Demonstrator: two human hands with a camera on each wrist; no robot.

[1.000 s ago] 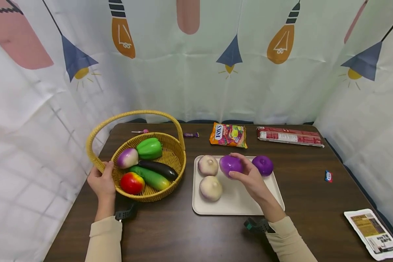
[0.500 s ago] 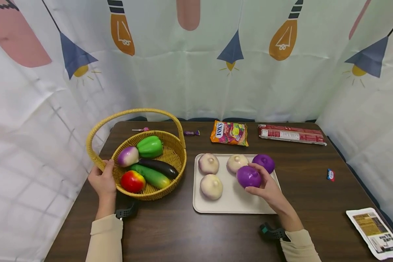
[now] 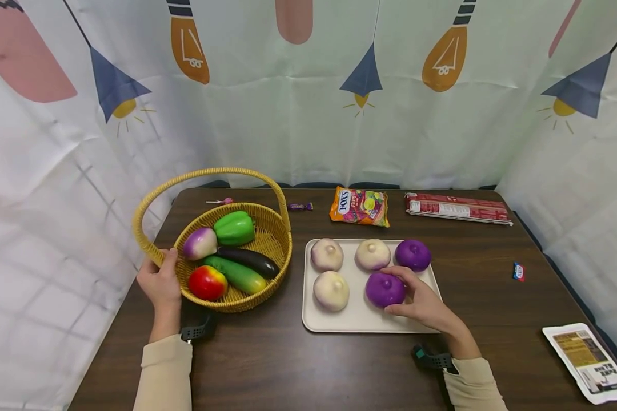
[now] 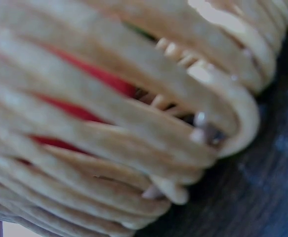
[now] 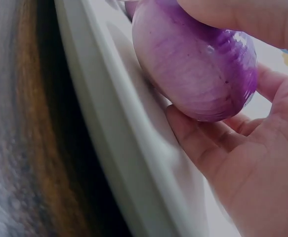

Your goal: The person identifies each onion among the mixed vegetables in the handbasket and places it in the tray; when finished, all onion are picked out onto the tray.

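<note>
My right hand (image 3: 420, 302) pinches a shiny purple onion (image 3: 384, 289) between thumb and fingers at the front middle of the cream tray (image 3: 357, 325). In the right wrist view the onion (image 5: 193, 64) shows a paler underside low over the tray's raised rim (image 5: 129, 128), with fingertips reaching beneath it. Behind it sit a pale onion (image 3: 372, 255) and another purple onion (image 3: 413, 255). Two more pale onions line the tray's left side. My left hand (image 3: 160, 281) grips the yellow wicker basket (image 3: 283, 279) where its handle meets the rim; close weave fills the left wrist view.
In the basket lie a green pepper (image 3: 235, 228), a purple-white turnip (image 3: 200, 244), an eggplant (image 3: 248, 261), a cucumber (image 3: 239, 275) and a red-yellow fruit (image 3: 207, 283). Behind the tray are a candy bag (image 3: 360, 206) and a long red packet (image 3: 457, 209). A white pouch (image 3: 588, 362) lies right.
My right hand has brought the purple onion from the tray's back middle toward the front right, then lower onto its front middle, uncovering a pale onion. My left hand keeps its grip on the basket.
</note>
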